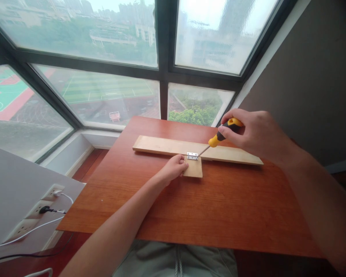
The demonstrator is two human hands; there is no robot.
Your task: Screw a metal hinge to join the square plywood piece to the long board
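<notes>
My right hand (pixel 248 129) is closed round the black and yellow handle of a screwdriver (pixel 213 142). The screwdriver slants down to the left, its tip at the right end of a small silver hinge (pixel 192 155). The hinge lies across the joint between a long pale wooden board (pixel 161 145) and a small square wooden piece (pixel 193 169). My left hand (pixel 175 167) pinches the left edge of the small piece, thumb on top and fingers partly hidden. Whether the tip sits in a screw head is too small to tell.
Both wooden parts lie on a reddish-brown table (pixel 219 207). Beyond its far edge stand large windows with a dark frame (pixel 163 57). Wall sockets (pixel 36 209) with plugged-in cables are at the lower left. A grey wall (pixel 314 84) rises at the right.
</notes>
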